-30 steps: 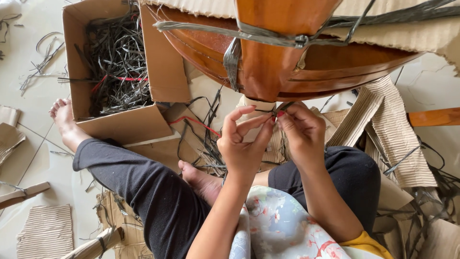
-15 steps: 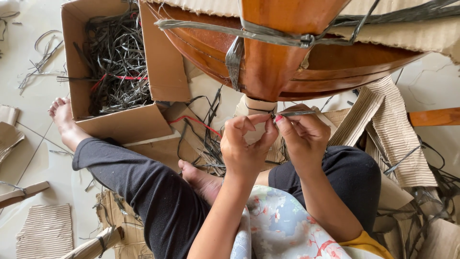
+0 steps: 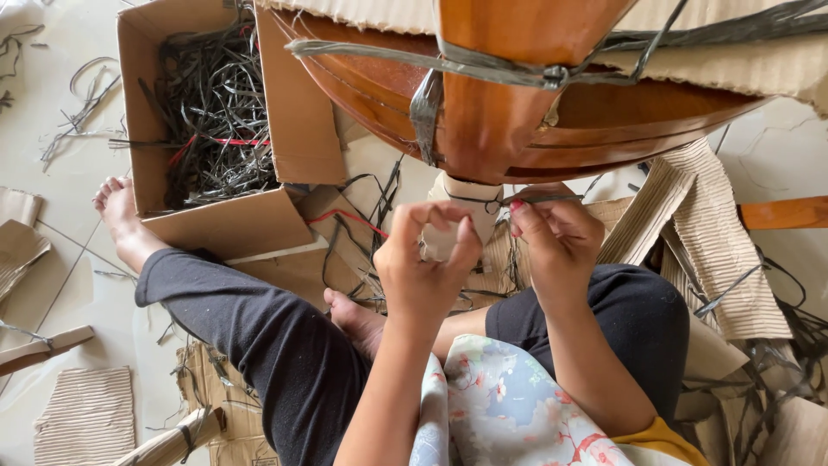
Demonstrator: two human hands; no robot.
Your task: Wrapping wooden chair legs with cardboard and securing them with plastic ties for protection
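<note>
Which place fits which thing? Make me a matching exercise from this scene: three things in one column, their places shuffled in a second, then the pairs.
Things:
1. open brown cardboard box
2. polished orange-brown wooden furniture piece
3. ribbed beige corrugated cardboard sheet

Places:
A. flat on the floor, bottom left
B. beside the outstretched leg, filled with dark strap offcuts
C. overhead, bound with grey strapping

Pairs: 1-B, 2-C, 3-A

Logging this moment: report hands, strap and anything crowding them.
Left hand and right hand pinching a thin grey strap round the paper-wrapped leg. Strap looped on, ends in fingers. Loose straps and corrugated cardboard crowd the floor.
</note>
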